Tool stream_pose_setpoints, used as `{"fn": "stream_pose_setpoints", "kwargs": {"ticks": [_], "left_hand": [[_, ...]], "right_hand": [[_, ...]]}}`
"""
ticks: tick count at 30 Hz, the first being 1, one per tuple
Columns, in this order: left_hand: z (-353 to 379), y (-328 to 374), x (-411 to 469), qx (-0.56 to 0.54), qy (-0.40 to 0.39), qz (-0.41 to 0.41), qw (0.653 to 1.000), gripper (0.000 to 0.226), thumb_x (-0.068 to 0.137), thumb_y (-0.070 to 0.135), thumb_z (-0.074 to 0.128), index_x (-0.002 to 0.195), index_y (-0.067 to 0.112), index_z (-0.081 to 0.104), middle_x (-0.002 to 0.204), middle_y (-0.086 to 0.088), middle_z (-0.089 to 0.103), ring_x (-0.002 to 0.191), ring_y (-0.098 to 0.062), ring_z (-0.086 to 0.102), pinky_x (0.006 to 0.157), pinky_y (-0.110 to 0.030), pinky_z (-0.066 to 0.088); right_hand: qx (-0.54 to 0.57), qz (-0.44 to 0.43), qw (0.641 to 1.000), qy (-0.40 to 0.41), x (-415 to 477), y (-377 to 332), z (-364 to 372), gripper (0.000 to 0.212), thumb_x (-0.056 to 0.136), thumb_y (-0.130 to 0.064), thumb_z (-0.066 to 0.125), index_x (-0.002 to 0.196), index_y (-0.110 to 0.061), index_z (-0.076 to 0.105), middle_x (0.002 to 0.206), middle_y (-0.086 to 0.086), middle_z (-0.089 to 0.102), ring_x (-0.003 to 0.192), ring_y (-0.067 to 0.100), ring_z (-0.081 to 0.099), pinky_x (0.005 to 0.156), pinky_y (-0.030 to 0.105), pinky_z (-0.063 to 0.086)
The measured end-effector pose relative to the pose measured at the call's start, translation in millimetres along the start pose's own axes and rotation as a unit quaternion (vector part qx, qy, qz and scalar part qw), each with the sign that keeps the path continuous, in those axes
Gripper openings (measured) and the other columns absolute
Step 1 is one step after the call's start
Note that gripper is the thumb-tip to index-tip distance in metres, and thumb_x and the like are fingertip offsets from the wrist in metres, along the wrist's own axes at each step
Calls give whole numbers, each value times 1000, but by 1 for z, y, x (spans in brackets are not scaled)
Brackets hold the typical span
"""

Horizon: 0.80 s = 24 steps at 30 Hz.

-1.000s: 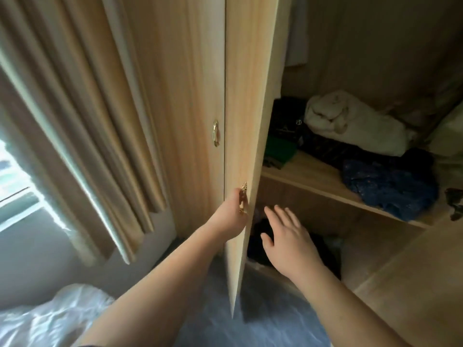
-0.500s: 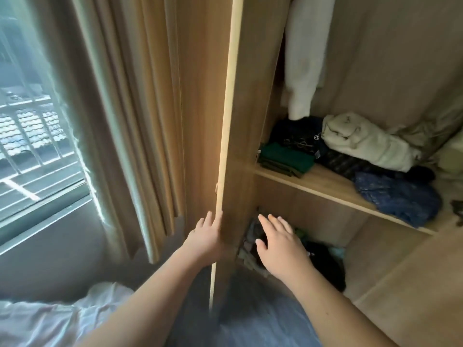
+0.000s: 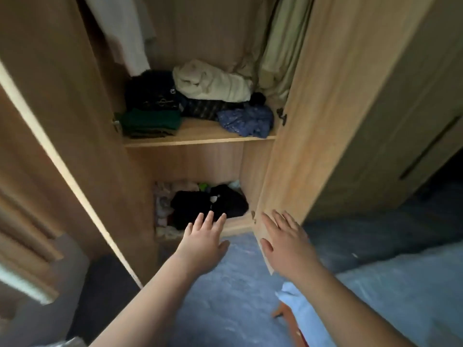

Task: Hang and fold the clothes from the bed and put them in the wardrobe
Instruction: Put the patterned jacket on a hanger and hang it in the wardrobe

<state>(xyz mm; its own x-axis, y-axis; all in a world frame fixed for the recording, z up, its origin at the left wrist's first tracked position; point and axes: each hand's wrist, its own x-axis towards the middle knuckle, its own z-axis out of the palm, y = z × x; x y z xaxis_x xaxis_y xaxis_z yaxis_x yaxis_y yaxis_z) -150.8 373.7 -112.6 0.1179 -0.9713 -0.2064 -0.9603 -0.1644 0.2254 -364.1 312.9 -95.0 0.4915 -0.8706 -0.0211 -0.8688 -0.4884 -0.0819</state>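
— Where are the clothes being kept?
— They are being kept heaped on the wardrobe shelf; black ones in the bottom compartment.
— And the hands?
— The left hand is being held out before that compartment, fingers spread, nothing gripped. The right hand is being laid flat against the right door, fingers straight. The bed is being glimpsed lower right.

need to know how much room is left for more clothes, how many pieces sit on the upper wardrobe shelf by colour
black folded garment: 1
dark green folded garment: 1
cream bundle: 1
dark striped garment: 1
blue patterned garment: 1
total: 5 (the small black scrap behind the blue one may be a sixth piece or part of another; cannot tell)
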Motion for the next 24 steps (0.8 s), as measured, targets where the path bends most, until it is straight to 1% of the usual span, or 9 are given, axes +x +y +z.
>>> {"fn": "stream_pose_setpoints", "kwargs": {"ticks": [2,4,7,10,11,15,17,20,24], "left_hand": [[15,45,5,7,-27,50,998,71,102,51,33,157,32,-8,167,-2,-8,153,-28,-8,122,-49,3],[28,94,5,24,-40,101,994,70,102,52,32,157,32,-7,167,-2,-8,153,-29,-8,122,-49,2],[44,176,-1,60,-41,191,979,69,103,51,31,158,30,-4,167,-5,-4,153,-31,-4,122,-50,5],[68,267,-14,75,-28,274,958,70,102,53,32,158,29,-1,167,-5,2,153,-30,0,122,-49,11],[79,298,-22,79,-26,296,952,70,101,54,33,158,29,0,167,-5,2,153,-30,1,122,-49,12],[121,414,-77,79,-51,365,926,69,101,54,33,158,30,1,167,-6,3,153,-31,2,122,-50,12],[143,467,-108,78,-68,400,911,70,101,54,33,158,30,0,167,-6,3,153,-31,2,122,-50,12],[176,538,-148,90,-71,455,883,71,101,53,36,159,28,4,166,-8,7,152,-32,6,121,-51,16],[213,610,-191,86,-94,498,858,71,98,53,41,158,28,11,165,-8,14,151,-33,13,119,-50,21]], "right_hand": [[14,63,998,-2,-35,42,3,68,91,-50,31,155,-28,24,161,3,28,149,28,19,119,45,25],[30,119,992,15,-75,81,4,69,89,-50,32,154,-27,28,160,4,30,149,29,19,118,46,26],[37,198,979,35,-143,135,4,68,90,-49,29,154,-25,29,159,5,31,148,28,22,117,44,29],[41,279,958,47,-221,188,4,65,94,-45,44,154,-25,28,159,6,31,148,28,23,117,42,29],[37,299,952,55,-250,205,5,65,93,-45,44,153,-24,31,158,7,34,147,29,26,117,43,30],[34,367,928,51,-368,269,8,70,88,-49,32,152,-22,32,156,9,36,145,32,30,117,47,29],[26,390,918,70,-427,296,8,73,83,-49,27,148,-19,39,152,12,43,141,34,36,116,47,32],[20,437,896,81,-506,331,14,72,82,-47,29,146,-18,44,149,12,47,139,34,39,114,47,35],[32,488,869,74,-588,361,24,70,85,-46,32,149,-19,37,153,9,41,141,31,34,117,45,29]]}}
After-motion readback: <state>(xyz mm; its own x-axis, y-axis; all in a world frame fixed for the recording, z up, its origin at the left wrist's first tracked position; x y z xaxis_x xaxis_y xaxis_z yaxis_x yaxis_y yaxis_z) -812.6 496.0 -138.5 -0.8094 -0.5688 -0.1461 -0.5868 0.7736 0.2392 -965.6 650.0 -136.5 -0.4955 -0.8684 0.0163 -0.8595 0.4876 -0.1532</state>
